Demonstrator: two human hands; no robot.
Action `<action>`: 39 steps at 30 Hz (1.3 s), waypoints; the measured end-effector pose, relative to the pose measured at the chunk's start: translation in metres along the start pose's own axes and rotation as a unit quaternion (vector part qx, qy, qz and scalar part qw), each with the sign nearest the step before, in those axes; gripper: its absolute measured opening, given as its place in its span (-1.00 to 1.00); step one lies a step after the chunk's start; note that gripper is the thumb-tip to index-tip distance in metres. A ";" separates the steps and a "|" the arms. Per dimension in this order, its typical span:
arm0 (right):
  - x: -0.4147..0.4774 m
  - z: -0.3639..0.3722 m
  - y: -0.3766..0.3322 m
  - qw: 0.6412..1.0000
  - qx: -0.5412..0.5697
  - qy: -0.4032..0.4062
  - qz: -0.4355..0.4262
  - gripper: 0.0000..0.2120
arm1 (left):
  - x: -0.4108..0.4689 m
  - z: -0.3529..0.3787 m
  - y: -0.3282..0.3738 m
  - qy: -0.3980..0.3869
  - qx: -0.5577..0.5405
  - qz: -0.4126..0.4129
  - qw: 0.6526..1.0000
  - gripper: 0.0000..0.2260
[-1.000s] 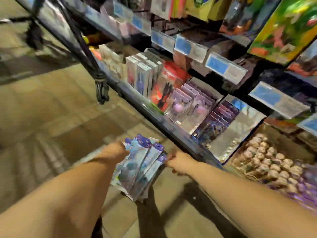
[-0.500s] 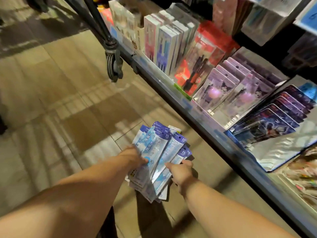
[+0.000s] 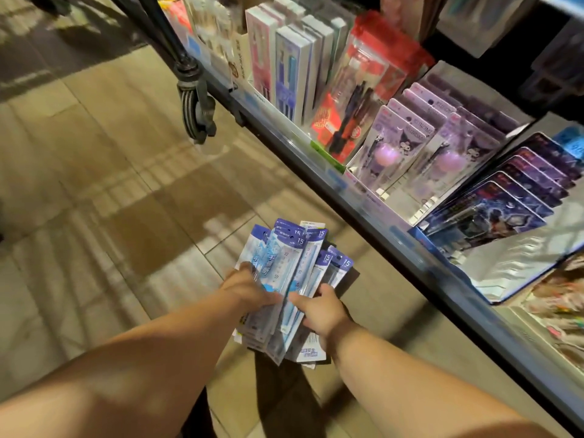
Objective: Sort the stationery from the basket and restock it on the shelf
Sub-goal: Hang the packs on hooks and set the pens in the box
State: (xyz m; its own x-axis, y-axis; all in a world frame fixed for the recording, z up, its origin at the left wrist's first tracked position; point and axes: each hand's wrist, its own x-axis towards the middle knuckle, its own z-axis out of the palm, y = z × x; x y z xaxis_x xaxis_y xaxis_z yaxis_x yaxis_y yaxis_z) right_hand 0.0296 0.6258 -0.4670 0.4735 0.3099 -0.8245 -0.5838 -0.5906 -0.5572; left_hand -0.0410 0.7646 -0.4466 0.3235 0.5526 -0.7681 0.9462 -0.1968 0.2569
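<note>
Sorting seems to be the step in hand: the left hand (image 3: 249,287) and right hand (image 3: 319,311) both clasp a fanned stack of flat, glossy blue stationery packs (image 3: 286,263), held above the tiled floor (image 3: 126,184) near the front edge of the shelf (image 3: 363,210). Next, I judge, the slippery plastic sleeves need squaring and a matching row found.

A stationery shop; a retail shelf (image 3: 363,197) holds rows of packaged pens (image 3: 294,67); beside it, a tiled floor (image 3: 94,184).
</note>
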 end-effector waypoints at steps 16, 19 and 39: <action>0.009 0.009 -0.004 0.999 -0.028 0.009 -0.021 -0.75 | -0.013 0.007 0.014 0.065 0.053 0.049 0.995 -0.49; 0.004 0.007 -0.005 0.999 -0.013 0.019 -0.022 -0.76 | -0.017 0.008 0.018 0.037 -0.008 0.037 0.999 -0.65; -0.107 -0.072 -0.072 0.977 0.070 0.002 -0.204 -0.87 | -0.126 -0.020 0.067 -0.152 -0.509 0.200 0.824 -0.84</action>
State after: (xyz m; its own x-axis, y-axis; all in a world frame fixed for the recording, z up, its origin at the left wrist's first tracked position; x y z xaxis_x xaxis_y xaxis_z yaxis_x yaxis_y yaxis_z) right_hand 0.0683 0.5819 -0.3316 0.6879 0.4942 -0.5316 -0.4304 -0.3120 -0.8470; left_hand -0.0185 0.6979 -0.3209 0.7401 0.3501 -0.5742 0.3326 0.5515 0.7650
